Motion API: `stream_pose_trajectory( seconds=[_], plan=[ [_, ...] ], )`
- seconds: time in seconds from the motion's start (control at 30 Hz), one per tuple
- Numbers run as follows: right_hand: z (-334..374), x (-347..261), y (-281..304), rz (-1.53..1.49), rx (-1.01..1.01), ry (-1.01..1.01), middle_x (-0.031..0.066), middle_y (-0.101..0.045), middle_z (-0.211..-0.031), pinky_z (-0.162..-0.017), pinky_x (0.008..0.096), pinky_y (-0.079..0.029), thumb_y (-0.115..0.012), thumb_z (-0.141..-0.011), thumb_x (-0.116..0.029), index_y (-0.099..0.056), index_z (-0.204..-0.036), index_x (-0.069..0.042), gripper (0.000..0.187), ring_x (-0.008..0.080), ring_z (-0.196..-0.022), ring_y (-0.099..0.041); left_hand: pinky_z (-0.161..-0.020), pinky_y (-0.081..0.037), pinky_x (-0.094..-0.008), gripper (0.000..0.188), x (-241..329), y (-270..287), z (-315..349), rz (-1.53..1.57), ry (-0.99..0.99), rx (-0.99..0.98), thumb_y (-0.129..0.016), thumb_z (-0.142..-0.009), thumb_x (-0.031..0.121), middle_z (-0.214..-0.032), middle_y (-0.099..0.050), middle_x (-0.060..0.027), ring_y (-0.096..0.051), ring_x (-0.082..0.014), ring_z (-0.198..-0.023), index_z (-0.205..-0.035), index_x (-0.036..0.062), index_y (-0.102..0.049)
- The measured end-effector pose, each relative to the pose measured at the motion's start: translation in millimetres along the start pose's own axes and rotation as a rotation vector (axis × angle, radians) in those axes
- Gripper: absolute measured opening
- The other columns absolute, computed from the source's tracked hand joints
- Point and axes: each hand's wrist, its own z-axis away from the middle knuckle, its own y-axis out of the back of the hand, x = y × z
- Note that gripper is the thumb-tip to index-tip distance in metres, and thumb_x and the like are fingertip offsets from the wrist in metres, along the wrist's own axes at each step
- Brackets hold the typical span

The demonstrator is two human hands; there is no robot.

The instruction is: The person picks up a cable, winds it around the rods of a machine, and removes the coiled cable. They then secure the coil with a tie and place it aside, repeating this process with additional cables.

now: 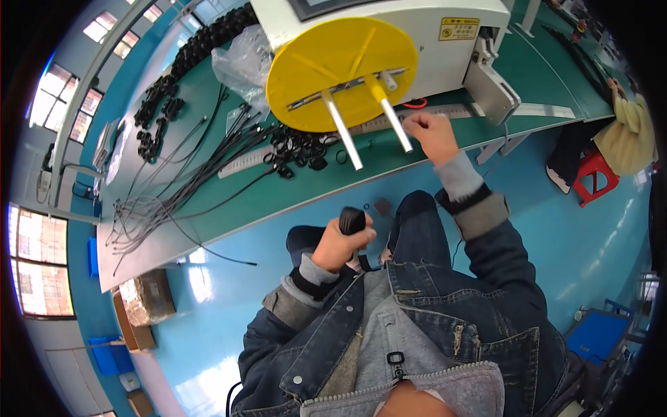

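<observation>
My left hand (pixel 338 244) is closed around a bundle of black cable (pixel 352 220), its ridged top showing above my thumb, in front of the table's edge. My right hand (pixel 432 137) is raised with fingers curled together, beside the tip of the right metal rod (pixel 396 126). Whatever those fingers hold, if anything, is hidden. A second metal rod (pixel 342 132) sticks out to the left. Both rods stand out from a yellow disc (pixel 333 55) on the front of a white machine (pixel 445 62). No cable is visible wound on the rods.
Long black cables (pixel 167 201) spread over the green table (pixel 292 198), next to small black coils (pixel 302 146). Further back are a clear plastic bag (pixel 243 66), a heap of black coils (pixel 208 42) and a steel ruler (pixel 542 110). Another person (pixel 629 135) sits at the right by a red stool (pixel 596 177).
</observation>
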Motion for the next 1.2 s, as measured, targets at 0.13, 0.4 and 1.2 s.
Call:
stream_pose_trajectory(
  seconds=[0.13,0.4,1.2],
  plan=[
    [65.5,-30.9,-15.8,-1.110,-0.547,-0.427,-0.0037,-0.043,-0.069,-0.041,0.0152,-0.024,-0.055,-0.086,-0.012,-0.055,-0.083,-0.005,0.008,0.0029,-0.056,-0.035,-0.057,-0.042,-0.0232,0.022,8.7,2.9,-10.5,0.198,-0.142,0.105,-0.066,-0.074,0.007,-0.076,-0.057,-0.0026,-0.051,-0.0097,-0.063,-0.093,0.0020,-0.056],
    [107.5,-36.2,-46.4,-1.114,-0.737,-0.575,-0.0028,-0.049,-0.068,-0.043,0.0163,-0.028,-0.055,-0.088,-0.017,-0.056,-0.081,-0.004,0.015,0.0044,-0.054,-0.037,-0.059,-0.046,-0.0252,0.022,13.9,2.9,-12.7,0.311,-0.240,0.119,-0.061,-0.076,0.000,-0.085,-0.058,-0.0054,-0.054,-0.0128,-0.069,-0.096,0.0013,-0.053],
    [95.6,-77.7,-23.6,0.298,-0.612,0.497,0.0151,-0.056,-0.075,-0.060,0.0375,-0.047,-0.077,-0.056,-0.015,-0.049,-0.105,-0.002,0.058,0.0339,-0.071,-0.058,-0.064,-0.047,-0.0336,0.048,11.7,-14.0,-7.4,-1.018,-0.472,0.284,-0.072,-0.066,0.010,-0.081,-0.056,-0.0156,-0.058,-0.0275,-0.075,-0.105,-0.0048,-0.047]
  ],
)
